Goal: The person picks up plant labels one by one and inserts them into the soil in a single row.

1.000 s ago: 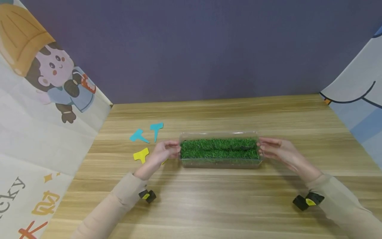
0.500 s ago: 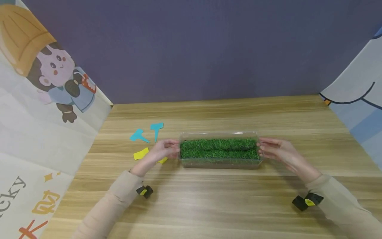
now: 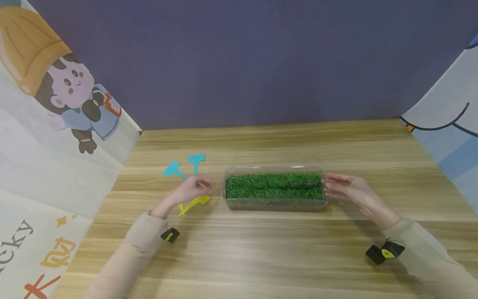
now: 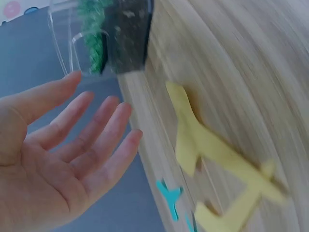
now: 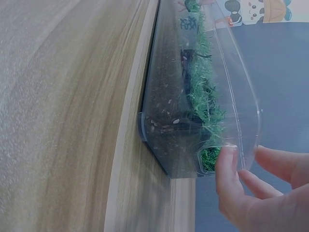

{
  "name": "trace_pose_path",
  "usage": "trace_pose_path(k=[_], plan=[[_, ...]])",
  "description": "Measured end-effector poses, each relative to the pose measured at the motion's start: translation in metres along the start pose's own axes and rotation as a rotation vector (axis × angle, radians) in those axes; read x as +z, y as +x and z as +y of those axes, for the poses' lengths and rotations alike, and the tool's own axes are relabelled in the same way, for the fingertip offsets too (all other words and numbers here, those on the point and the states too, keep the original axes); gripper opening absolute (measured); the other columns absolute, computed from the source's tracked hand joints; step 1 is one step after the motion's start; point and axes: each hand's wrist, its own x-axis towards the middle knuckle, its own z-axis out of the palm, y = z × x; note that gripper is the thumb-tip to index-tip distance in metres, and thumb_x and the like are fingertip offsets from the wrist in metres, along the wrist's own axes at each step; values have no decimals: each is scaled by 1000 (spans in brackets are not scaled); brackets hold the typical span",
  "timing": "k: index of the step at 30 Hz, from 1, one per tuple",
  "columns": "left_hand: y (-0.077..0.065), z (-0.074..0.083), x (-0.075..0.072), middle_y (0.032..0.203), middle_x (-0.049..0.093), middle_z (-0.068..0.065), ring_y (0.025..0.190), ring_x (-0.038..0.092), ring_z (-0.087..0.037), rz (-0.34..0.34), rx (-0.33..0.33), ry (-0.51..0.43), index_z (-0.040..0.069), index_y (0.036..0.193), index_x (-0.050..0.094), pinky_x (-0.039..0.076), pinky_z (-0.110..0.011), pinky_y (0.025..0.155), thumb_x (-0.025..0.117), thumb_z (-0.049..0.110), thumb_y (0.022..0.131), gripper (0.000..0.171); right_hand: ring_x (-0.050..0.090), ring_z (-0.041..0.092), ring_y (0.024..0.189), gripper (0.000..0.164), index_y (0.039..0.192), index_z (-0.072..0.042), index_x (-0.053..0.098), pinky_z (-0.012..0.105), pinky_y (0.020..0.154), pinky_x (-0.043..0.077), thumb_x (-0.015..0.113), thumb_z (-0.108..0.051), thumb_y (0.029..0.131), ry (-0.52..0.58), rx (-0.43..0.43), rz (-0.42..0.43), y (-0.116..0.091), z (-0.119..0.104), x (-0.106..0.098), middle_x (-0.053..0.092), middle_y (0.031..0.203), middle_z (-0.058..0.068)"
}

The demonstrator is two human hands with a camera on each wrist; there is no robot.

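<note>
A long clear plastic bin (image 3: 276,204) stands on the table, filled with dark soil and two strips of green grass (image 3: 276,180). At its right end my right hand (image 3: 351,189) pinches the end wall, with fingertips beside the rounded cutout in the right wrist view. Left of the bin, my left hand (image 3: 190,189) is held apart from it, fingers loosely spread, palm bare in the left wrist view. Under and in front of this hand lie two yellow T-shaped plant labels (image 4: 217,150), overlapping. Behind it are two blue plant labels (image 3: 196,160).
The wooden table (image 3: 276,249) runs back to a dark blue wall panel (image 3: 261,62). Printed cloths (image 3: 63,137) close off both sides. Each sleeve carries a small black wrist camera (image 3: 384,252).
My left hand has let go of the bin's left end and moved left over the yellow labels. My right hand and the bin have stayed in place.
</note>
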Motion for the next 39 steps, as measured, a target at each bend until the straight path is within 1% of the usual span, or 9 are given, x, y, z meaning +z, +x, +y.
trace_pose_path(k=[5, 9, 12, 14, 19, 25, 28, 35, 39], plan=[[-6, -4, -4, 105, 59, -20, 91, 56, -31, -9, -43, 157, -6, 104, 59, 48, -38, 78, 60, 1, 79, 27, 60, 11, 92, 68, 132, 11, 20, 28, 85, 45, 61, -14, 83, -59, -14, 2, 0, 1, 0, 61, 100, -10], [-9, -7, -4, 111, 58, -17, 101, 52, -35, -17, -118, 234, 0, 105, 60, 45, -44, 85, 63, 2, 77, 29, 60, 10, 92, 67, 132, 11, 20, 27, 84, 45, 60, -14, 84, -69, -18, 4, 1, 2, 0, 61, 100, -11], [-9, -9, -3, 115, 56, -16, 106, 50, -36, -20, -151, 275, 2, 107, 60, 42, -46, 88, 65, 2, 75, 31, 60, 11, 91, 67, 132, 11, 20, 26, 84, 46, 60, -12, 84, -49, -16, 5, 1, 2, 0, 61, 99, -10], [-9, -10, -2, 116, 56, -15, 109, 48, -35, -21, -150, 304, 3, 107, 60, 41, -46, 90, 66, 3, 75, 33, 60, 11, 90, 67, 132, 11, 19, 26, 83, 46, 60, -11, 84, -39, -14, 6, 1, 2, 0, 62, 101, -8], [-8, -14, 1, 113, 57, -15, 110, 48, -34, -11, -97, 375, 3, 105, 62, 40, -47, 91, 69, 4, 72, 33, 61, 10, 90, 66, 132, 10, 19, 25, 83, 47, 59, -9, 84, -20, -4, 11, 0, 1, 0, 62, 102, -6], [-5, -21, 5, 110, 57, -14, 107, 47, -36, -4, -69, 426, 6, 101, 64, 40, -49, 89, 72, 5, 68, 33, 61, 10, 89, 67, 132, 11, 18, 26, 83, 47, 60, -7, 83, 16, -2, 10, -1, 0, 0, 63, 98, -9], [-4, -23, 7, 106, 58, -15, 104, 48, -35, 4, -54, 456, 4, 100, 64, 41, -47, 88, 73, 5, 67, 34, 61, 10, 89, 67, 132, 11, 18, 25, 82, 47, 59, -7, 83, 16, -4, 9, -1, 0, 1, 63, 97, -10], [-1, -24, 11, 99, 57, -15, 95, 49, -29, 29, -63, 480, 1, 96, 65, 45, -41, 82, 75, 3, 62, 36, 61, 10, 90, 67, 132, 11, 20, 26, 83, 46, 60, -11, 83, -18, -15, 13, -1, 1, 1, 62, 101, -7], [2, -23, 12, 94, 56, -12, 91, 49, -26, 22, -72, 478, 2, 95, 65, 46, -38, 80, 76, 1, 61, 35, 60, 10, 91, 66, 132, 10, 21, 25, 83, 46, 60, -12, 84, -46, -19, 15, 0, 2, 0, 61, 102, -8]])
